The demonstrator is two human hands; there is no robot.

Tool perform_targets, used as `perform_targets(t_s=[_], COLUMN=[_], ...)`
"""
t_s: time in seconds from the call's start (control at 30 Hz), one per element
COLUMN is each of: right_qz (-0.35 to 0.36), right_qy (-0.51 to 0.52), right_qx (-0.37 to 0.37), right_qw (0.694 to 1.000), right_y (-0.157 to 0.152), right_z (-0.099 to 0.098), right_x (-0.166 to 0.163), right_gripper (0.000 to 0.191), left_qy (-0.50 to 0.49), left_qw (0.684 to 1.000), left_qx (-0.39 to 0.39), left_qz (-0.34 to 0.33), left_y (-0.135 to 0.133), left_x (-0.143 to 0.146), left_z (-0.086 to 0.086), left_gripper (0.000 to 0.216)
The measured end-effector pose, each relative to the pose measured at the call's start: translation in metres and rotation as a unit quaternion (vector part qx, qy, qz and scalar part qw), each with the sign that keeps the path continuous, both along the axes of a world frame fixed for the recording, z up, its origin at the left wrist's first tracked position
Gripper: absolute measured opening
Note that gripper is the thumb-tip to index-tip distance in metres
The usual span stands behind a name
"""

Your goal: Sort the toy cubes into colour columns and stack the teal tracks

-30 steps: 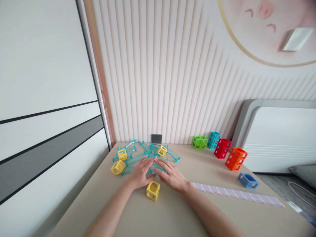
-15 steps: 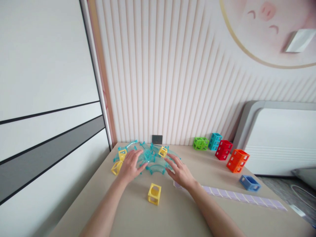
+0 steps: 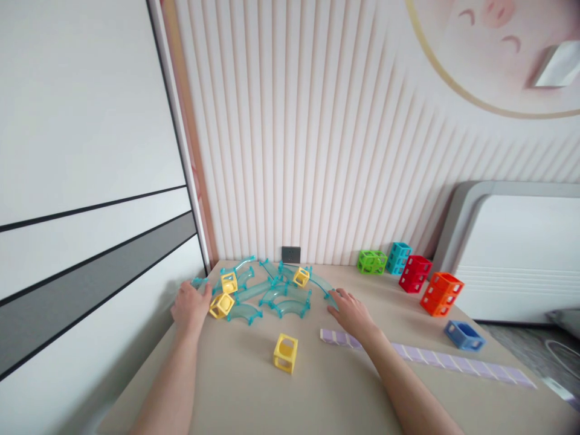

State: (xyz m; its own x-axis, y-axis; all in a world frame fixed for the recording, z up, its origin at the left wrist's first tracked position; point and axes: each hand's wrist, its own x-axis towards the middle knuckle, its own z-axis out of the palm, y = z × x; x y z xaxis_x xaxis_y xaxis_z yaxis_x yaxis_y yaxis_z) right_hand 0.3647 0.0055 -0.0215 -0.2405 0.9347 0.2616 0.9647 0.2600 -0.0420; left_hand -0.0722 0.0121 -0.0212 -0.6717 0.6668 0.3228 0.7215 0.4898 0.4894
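At the left edge of the table, my left hand is curled round a translucent teal piece, mostly hidden behind the fingers. My right hand has loosely bent fingers, spread over the table beside the end of a long teal track piece; I cannot tell whether they touch. Between the hands lies a loose pile of curved and straight teal track pieces. Two yellow cube frames rest at the pile's left, one tilted, and another yellow cube frame sits on its right part.
Nearer to me stands a single yellow cube frame. A lilac segmented strip runs to the right. Along the right side are green, teal, red and orange frame stacks, and a blue frame.
My left hand has moved left, from the middle of the pile to the table's left edge, with a teal piece. My right hand has shifted slightly right, away from the pile's yellow cube frame.
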Motion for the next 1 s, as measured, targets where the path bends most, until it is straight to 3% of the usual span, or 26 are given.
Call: perform_targets(t_s=[0.13,0.27,0.37,0.47,0.73,0.9,1.0], right_qz=[0.049,0.220,0.352,0.435,0.443,0.375,0.335], right_qy=[0.014,0.112,0.155,0.148,0.101,0.100,0.081], right_qx=[0.037,0.086,0.040,-0.010,0.007,0.014,0.022], right_qw=[0.998,0.965,0.922,0.888,0.891,0.921,0.938], right_y=[-0.002,-0.014,-0.032,-0.049,-0.058,-0.052,-0.050], right_z=[0.010,0.027,0.032,0.027,0.006,0.000,0.000], right_x=[-0.005,-0.017,-0.037,-0.061,-0.092,-0.091,-0.092], right_gripper=[0.033,0.029,0.049,0.071,0.040,0.039,0.047], left_qy=[-0.033,-0.065,-0.073,-0.069,-0.065,-0.055,-0.028], left_qw=[0.999,0.997,0.996,0.997,0.996,0.997,0.999], left_qx=[-0.026,-0.045,-0.046,-0.042,-0.058,-0.043,-0.021], left_qz=[0.004,0.006,0.001,-0.005,-0.017,-0.010,0.009], left_y=[0.003,0.007,0.008,0.008,0.007,0.002,-0.008], left_x=[-0.006,-0.008,-0.006,-0.004,-0.004,-0.004,-0.003], left_z=[-0.006,-0.010,-0.010,-0.010,-0.011,-0.001,0.011], left_gripper=[0.064,0.068,0.070,0.073,0.066,0.067,0.071])
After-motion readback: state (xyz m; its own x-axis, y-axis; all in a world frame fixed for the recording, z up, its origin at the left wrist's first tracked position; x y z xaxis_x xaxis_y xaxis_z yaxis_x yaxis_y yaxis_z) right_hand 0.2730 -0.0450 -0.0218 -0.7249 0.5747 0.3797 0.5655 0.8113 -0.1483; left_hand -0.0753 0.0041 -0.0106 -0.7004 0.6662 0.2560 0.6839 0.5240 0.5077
